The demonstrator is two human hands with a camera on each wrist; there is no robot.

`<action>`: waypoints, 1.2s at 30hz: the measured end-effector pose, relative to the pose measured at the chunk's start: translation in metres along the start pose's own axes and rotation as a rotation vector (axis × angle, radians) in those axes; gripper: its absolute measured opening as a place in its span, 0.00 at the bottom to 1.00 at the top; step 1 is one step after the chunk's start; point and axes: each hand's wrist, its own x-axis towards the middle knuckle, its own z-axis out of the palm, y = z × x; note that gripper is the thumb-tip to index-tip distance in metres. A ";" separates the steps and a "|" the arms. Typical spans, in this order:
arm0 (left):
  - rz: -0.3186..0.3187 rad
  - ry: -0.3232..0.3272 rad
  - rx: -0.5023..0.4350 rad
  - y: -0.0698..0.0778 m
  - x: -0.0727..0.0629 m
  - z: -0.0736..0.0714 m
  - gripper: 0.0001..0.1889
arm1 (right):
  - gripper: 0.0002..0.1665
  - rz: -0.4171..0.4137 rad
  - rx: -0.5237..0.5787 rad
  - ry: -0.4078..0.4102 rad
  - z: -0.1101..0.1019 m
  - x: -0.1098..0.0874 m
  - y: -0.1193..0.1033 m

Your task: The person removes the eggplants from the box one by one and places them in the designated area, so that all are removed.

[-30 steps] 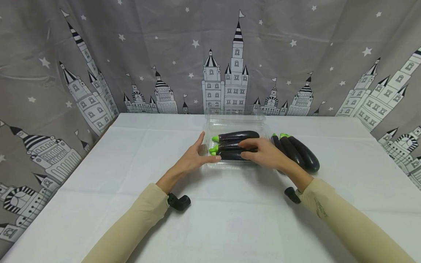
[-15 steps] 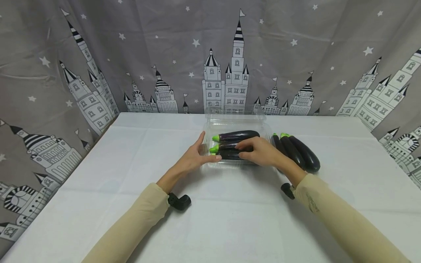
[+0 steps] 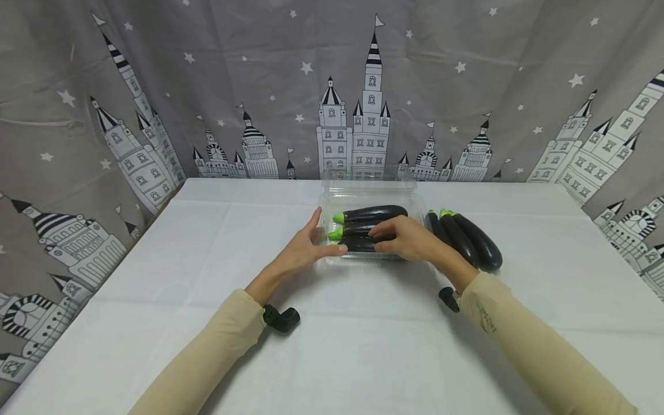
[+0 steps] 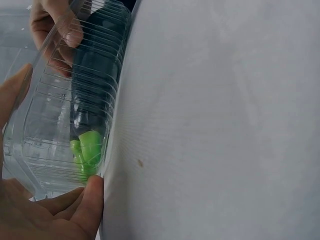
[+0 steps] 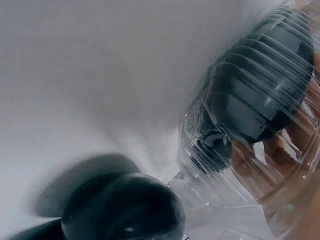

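Observation:
A clear plastic container [image 3: 363, 197] lies with its lid raised at the back, holding three eggplants side by side. My left hand [image 3: 302, 251] spreads around its left end, straight fingers and thumb touching the walls. Inside the container my right hand [image 3: 407, 238] grips the front eggplant [image 3: 359, 245], thumb on the near side. It covers the right part of the middle eggplant [image 3: 355, 231]. The back eggplant [image 3: 376, 214] lies behind those fingers. Through the ribbed wall, the left wrist view shows green stems [image 4: 90, 150], and the right wrist view shows an eggplant's rounded end [image 5: 265, 80].
Right of the container, several more eggplants [image 3: 479, 242] lie together on the white tablecloth [image 3: 358, 340], close to the right forearm. A grey curtain [image 3: 259, 69] with castles and stars hangs behind the table.
My right hand has shifted slightly left along the eggplants, and its forearm has come left with it. The left hand and the container have stayed in place.

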 end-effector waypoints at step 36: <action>0.007 0.009 0.003 -0.002 -0.002 0.000 0.62 | 0.23 -0.099 0.065 0.198 0.001 -0.010 0.009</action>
